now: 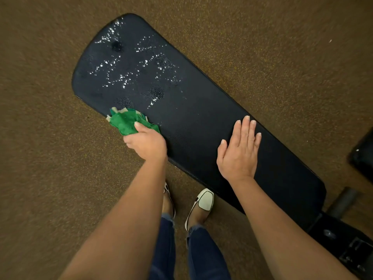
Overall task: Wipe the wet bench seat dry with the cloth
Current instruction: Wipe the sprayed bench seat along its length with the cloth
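Note:
A long black padded bench seat (197,110) runs from the upper left to the lower right. Shiny water drops (129,65) cover its far left half; the right half looks matte. My left hand (147,144) is shut on a crumpled green cloth (126,122), pressed at the seat's near edge just below the wet patch. My right hand (240,150) lies flat, fingers together and extended, on the drier part of the seat, holding nothing.
Brown speckled carpet (50,138) surrounds the bench. My feet in white shoes (203,201) stand close to the seat's near edge. The black bench frame (347,245) and a dark bar (341,201) sit at the lower right; another dark object (363,156) is at the right edge.

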A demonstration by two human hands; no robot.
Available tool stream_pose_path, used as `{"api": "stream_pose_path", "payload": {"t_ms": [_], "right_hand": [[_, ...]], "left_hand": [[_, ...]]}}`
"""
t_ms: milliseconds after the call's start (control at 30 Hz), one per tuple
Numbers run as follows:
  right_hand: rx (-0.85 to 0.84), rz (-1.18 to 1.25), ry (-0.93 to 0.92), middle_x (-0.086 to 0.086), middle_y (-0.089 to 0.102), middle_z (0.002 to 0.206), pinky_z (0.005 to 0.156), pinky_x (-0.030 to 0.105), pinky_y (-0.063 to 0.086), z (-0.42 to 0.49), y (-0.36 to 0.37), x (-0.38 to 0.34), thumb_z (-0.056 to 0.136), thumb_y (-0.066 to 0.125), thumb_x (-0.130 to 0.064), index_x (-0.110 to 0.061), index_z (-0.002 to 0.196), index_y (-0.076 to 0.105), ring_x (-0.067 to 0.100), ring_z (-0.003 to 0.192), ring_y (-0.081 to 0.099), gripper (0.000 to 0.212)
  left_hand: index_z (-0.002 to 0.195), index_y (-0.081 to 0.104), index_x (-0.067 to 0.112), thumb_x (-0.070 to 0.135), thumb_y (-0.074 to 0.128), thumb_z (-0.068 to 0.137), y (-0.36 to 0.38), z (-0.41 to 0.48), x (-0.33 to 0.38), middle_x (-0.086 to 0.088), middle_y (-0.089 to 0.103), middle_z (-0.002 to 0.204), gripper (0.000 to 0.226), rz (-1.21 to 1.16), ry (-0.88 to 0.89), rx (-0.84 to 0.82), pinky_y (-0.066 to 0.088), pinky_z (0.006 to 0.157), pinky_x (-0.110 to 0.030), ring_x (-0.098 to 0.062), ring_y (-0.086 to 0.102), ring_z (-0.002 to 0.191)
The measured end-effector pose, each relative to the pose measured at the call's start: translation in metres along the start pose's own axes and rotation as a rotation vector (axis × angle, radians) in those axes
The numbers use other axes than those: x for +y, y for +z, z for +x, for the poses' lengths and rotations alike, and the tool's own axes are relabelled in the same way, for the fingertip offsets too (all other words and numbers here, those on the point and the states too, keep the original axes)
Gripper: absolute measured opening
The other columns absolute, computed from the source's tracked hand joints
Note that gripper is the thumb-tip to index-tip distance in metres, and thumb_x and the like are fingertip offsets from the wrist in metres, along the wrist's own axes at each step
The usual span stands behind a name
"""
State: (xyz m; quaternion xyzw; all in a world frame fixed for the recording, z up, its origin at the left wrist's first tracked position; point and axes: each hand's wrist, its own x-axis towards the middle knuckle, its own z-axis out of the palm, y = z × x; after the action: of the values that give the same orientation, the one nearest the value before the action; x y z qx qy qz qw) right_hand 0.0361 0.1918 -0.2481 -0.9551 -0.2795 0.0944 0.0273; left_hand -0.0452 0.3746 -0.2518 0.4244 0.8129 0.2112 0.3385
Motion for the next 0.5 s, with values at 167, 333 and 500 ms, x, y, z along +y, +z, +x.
{"api": "stream_pose_path", "payload": {"t_ms": [167, 333, 500], "right_hand": [[-0.002, 0.005, 0.008, 0.019, 0.010, 0.159, 0.118, 0.050, 0.007, -0.001, 0.000, -0.001, 0.095, 0.029, -0.035, 0.000, 0.149, 0.019, 0.032, 0.148, 0.004, 0.066], [-0.017, -0.008, 0.007, 0.018, 0.009, 0.160, 0.119, 0.049, 0.008, -0.001, -0.001, 0.000, 0.097, 0.033, -0.034, -0.001, 0.150, 0.018, 0.031, 0.148, 0.002, 0.064], [-0.013, -0.016, 0.008, 0.019, 0.008, 0.160, 0.119, 0.049, 0.008, -0.001, 0.000, 0.000, 0.095, 0.026, -0.037, -0.001, 0.150, 0.017, 0.031, 0.148, 0.002, 0.067]], "left_hand": [[0.122, 0.039, -0.005, 0.034, 0.036, 0.101, -0.018, -0.080, -0.043, -0.016, 0.056, 0.112, 0.044, -0.062, -0.044, -0.216, 0.040, 0.073, -0.026, -0.028, 0.057, 0.098], [0.124, 0.038, -0.004, 0.034, 0.038, 0.101, -0.017, -0.036, -0.012, -0.013, 0.053, 0.115, 0.045, -0.065, -0.005, -0.120, 0.033, 0.072, -0.021, -0.027, 0.054, 0.102], [0.142, 0.021, -0.006, 0.027, 0.038, 0.101, -0.013, -0.003, 0.007, -0.022, 0.036, 0.141, 0.055, 0.024, 0.155, -0.084, 0.028, 0.093, -0.023, -0.033, 0.039, 0.126]]}}
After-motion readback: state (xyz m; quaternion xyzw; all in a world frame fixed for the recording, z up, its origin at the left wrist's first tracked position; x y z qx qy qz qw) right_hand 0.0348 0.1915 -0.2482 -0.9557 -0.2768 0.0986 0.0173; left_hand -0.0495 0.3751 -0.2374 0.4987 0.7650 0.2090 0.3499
